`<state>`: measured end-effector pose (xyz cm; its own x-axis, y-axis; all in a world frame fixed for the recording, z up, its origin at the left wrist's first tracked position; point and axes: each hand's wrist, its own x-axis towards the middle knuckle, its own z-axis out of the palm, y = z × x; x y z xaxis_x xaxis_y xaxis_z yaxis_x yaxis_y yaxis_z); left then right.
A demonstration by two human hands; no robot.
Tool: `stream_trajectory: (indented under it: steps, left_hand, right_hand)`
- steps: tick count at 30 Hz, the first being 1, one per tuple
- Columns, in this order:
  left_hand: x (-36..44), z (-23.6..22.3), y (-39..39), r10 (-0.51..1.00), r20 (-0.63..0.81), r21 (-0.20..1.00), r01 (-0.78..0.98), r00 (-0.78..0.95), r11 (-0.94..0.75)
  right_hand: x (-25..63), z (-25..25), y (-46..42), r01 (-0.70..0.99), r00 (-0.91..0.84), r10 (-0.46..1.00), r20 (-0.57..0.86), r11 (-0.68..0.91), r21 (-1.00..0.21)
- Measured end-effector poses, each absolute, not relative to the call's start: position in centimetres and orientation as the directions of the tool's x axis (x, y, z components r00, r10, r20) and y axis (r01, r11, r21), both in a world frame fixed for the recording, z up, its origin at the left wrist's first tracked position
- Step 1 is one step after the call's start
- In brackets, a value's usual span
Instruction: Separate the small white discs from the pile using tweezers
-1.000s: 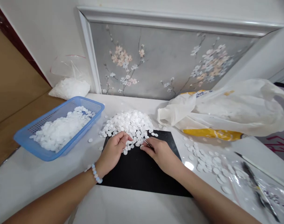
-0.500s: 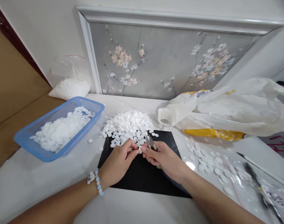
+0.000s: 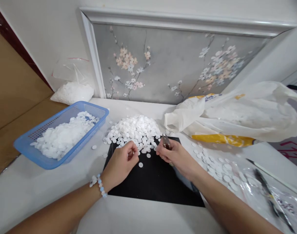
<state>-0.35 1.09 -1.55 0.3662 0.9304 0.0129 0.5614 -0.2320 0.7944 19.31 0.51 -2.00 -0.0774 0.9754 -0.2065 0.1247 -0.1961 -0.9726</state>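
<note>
My right hand (image 3: 175,154) is closed around a pair of thread snips (image 3: 166,142), whose blades point up and away from me. Thumb and fingertips of my left hand (image 3: 122,164) are pressed together; what they hold, if anything, is hidden. Between the hands, a small white disc (image 3: 141,164) lies on the black mat (image 3: 153,185), and a second disc (image 3: 148,155) rests a little farther back. Just beyond both hands rises a heap of white discs (image 3: 136,128), which spills over the mat's far edge.
On the left stands a blue basket (image 3: 44,166) with white discs inside, and behind it a clear bag (image 3: 74,92) of white pieces. A white plastic bag (image 3: 236,113) lies at right. Nearer are scattered discs (image 3: 215,165), a black-handled tool (image 3: 264,182) and clear packaging (image 3: 254,195).
My hands have moved apart, the right one with the snips going right. The disc pinched between them has left the fingertips, and a disc now shows on the mat there.
</note>
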Motion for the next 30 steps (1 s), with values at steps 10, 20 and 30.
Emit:
stream_trajectory:
  steps: [10, 20, 30]
  left_hand:
    - [-1.0, -1.7, 1.5, 0.863, 0.047, 0.664, 0.63, 0.503, -0.403]
    - [-0.5, -1.5, 0.9, 0.86, -0.024, 0.66, 0.654, 0.51, -0.37]
    - [-0.4, -1.1, 1.3, 0.841, -0.299, 0.908, -0.137, 0.451, 0.396]
  right_hand:
    - [19.2, -2.4, 0.1, 0.606, -0.196, 0.98, -0.033, 0.095, -0.79]
    - [18.3, -2.6, 0.3, 0.681, -0.167, 0.985, -0.047, 0.08, -0.728]
    - [18.6, -3.0, 0.1, 0.662, -0.283, 0.957, 0.067, 0.245, -0.708]
